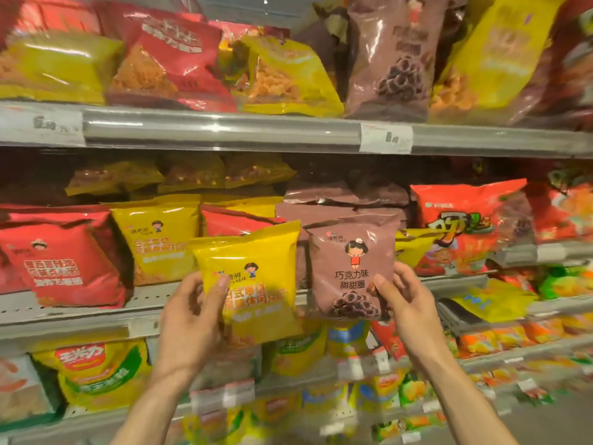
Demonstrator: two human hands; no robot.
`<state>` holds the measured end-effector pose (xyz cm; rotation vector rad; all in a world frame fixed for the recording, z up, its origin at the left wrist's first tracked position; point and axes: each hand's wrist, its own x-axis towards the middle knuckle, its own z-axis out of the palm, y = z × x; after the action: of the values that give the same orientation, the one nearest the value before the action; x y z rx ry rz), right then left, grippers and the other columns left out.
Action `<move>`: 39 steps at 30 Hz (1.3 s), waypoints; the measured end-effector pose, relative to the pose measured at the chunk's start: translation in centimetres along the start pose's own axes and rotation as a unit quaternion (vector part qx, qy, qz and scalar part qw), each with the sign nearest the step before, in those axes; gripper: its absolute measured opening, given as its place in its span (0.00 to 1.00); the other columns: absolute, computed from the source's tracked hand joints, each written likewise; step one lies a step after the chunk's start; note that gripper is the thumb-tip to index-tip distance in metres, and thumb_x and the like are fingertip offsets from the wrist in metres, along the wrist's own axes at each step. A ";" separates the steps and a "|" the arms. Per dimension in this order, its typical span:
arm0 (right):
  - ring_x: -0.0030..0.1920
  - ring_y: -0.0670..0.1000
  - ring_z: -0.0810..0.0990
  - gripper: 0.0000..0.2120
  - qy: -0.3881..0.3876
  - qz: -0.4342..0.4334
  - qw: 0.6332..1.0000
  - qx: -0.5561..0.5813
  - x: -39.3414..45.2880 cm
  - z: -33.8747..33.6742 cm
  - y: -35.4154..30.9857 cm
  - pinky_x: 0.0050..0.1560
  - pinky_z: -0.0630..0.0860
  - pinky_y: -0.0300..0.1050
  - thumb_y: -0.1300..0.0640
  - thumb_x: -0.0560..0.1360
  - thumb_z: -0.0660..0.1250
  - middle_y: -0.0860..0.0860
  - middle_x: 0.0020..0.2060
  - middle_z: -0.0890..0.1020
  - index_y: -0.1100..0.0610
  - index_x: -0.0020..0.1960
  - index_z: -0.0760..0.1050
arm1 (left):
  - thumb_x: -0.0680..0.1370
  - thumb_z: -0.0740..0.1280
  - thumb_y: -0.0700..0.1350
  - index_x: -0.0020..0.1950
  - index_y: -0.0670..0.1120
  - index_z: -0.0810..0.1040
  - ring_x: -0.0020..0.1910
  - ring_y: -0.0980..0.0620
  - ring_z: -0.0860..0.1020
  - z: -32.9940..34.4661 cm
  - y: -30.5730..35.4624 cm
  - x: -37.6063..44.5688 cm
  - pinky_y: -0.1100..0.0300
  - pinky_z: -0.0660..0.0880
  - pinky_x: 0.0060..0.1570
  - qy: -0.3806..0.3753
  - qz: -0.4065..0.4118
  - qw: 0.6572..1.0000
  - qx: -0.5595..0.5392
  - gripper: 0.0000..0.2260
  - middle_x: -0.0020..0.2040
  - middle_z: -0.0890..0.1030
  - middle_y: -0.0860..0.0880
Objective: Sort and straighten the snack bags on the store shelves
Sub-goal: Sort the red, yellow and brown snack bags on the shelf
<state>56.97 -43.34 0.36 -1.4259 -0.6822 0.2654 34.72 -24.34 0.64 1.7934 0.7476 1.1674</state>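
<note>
My left hand (195, 313) grips a yellow snack bag (256, 277) by its lower left side and holds it upright in front of the middle shelf (96, 311). My right hand (407, 300) holds a brown chocolate-ring bag (348, 268) by its lower right edge, thumb on the front. The two bags hang side by side, almost touching. Behind them on the middle shelf stand a red bag (64, 261), another yellow bag (157, 239), a red bag lying flat (237, 221) and stacked brown bags (343, 200).
The top shelf (224, 130) carries yellow, red and brown bags, with a price tag (385, 138) on its rail. An orange-red bag (465, 220) stands to the right on the middle shelf. Lower shelves hold yellow and green bags (99, 370) and several price tags.
</note>
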 end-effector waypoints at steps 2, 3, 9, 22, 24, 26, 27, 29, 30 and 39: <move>0.59 0.50 0.84 0.10 -0.028 0.002 1.000 0.008 1.0 -1.2 0.2 0.62 0.77 0.50 0.56 0.80 0.68 0.48 0.55 0.87 0.53 0.62 0.79 | 0.81 0.67 0.46 0.38 0.39 0.68 0.26 0.57 0.63 1.2 0.4 -0.2 0.64 0.61 0.28 0.016 -0.004 1.000 0.004 0.16 0.28 0.63 0.54; 0.59 0.51 0.84 0.12 -0.045 0.008 0.999 0.012 1.5 -1.5 0.2 0.61 0.77 0.50 0.53 0.79 0.69 0.49 0.56 0.86 0.53 0.62 0.79 | 0.81 0.67 0.47 0.39 0.39 0.68 0.26 0.57 0.64 1.6 0.5 -0.4 0.64 0.62 0.28 0.023 -0.003 1.000 0.005 0.17 0.28 0.64 0.53; 0.44 0.43 0.85 0.07 -0.074 0.021 0.997 0.032 3.9 -0.1 1.3 0.46 0.79 0.35 0.64 0.82 0.64 0.46 0.42 0.87 0.60 0.59 0.78 | 0.81 0.67 0.48 0.39 0.45 0.72 0.28 0.57 0.67 1.8 1.1 -1.0 0.66 0.63 0.29 0.060 -0.011 0.998 0.023 0.13 0.28 0.71 0.53; 0.52 0.49 0.86 0.08 -0.120 0.026 0.991 0.056 6.0 2.0 1.3 0.53 0.81 0.41 0.60 0.82 0.63 0.49 0.50 0.88 0.54 0.59 0.79 | 0.82 0.66 0.49 0.42 0.42 0.74 0.27 0.58 0.69 -0.3 1.4 -0.1 0.67 0.64 0.28 0.057 -0.018 0.998 0.034 0.13 0.29 0.70 0.52; 0.54 0.51 0.86 0.09 -0.120 0.035 0.990 0.062 6.1 2.2 1.2 0.54 0.82 0.44 0.59 0.82 0.63 0.51 0.51 0.88 0.54 0.60 0.79 | 0.82 0.66 0.50 0.42 0.41 0.74 0.27 0.58 0.68 -0.6 1.4 0.1 0.66 0.64 0.29 0.055 -0.015 0.998 0.037 0.14 0.30 0.71 0.50; 0.53 0.52 0.87 0.08 -0.119 0.035 0.990 0.064 6.0 2.2 1.1 0.52 0.82 0.45 0.59 0.82 0.63 0.51 0.50 0.88 0.54 0.59 0.79 | 0.82 0.65 0.48 0.43 0.39 0.73 0.26 0.58 0.69 -0.6 1.4 0.2 0.67 0.64 0.27 0.052 -0.021 0.998 0.030 0.14 0.28 0.70 0.52; 0.52 0.51 0.87 0.08 -0.121 0.032 0.990 0.059 6.0 2.1 1.1 0.53 0.82 0.46 0.59 0.82 0.64 0.51 0.49 0.88 0.55 0.59 0.79 | 0.82 0.65 0.47 0.42 0.38 0.73 0.25 0.58 0.70 -0.6 1.3 0.2 0.68 0.64 0.26 0.049 -0.024 0.998 0.028 0.14 0.27 0.71 0.53; 0.50 0.50 0.86 0.07 -0.126 0.024 0.991 0.043 5.8 1.8 1.0 0.52 0.81 0.47 0.59 0.82 0.64 0.49 0.46 0.88 0.56 0.58 0.79 | 0.82 0.65 0.47 0.42 0.39 0.73 0.26 0.58 0.71 -0.6 1.1 0.2 0.68 0.65 0.26 0.044 -0.023 0.998 0.028 0.13 0.27 0.72 0.53; 0.49 0.49 0.86 0.07 -0.127 0.019 0.991 0.038 5.7 1.6 1.0 0.51 0.81 0.44 0.60 0.82 0.65 0.49 0.44 0.87 0.56 0.58 0.79 | 0.82 0.65 0.47 0.43 0.41 0.74 0.26 0.58 0.71 -0.5 1.0 0.3 0.68 0.66 0.27 0.042 -0.020 0.999 0.028 0.13 0.28 0.73 0.54; 0.52 0.50 0.87 0.09 -0.111 -0.021 0.994 0.008 4.9 -1.8 0.1 0.50 0.81 0.39 0.64 0.79 0.68 0.51 0.50 0.88 0.58 0.59 0.81 | 0.82 0.65 0.45 0.42 0.38 0.73 0.25 0.56 0.71 1.1 1.3 -0.2 0.69 0.65 0.24 0.027 -0.032 0.999 0.010 0.13 0.26 0.72 0.51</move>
<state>61.84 -42.09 1.61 -1.3775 -0.8885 0.3984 35.68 -25.44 1.51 1.7472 0.8436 1.1745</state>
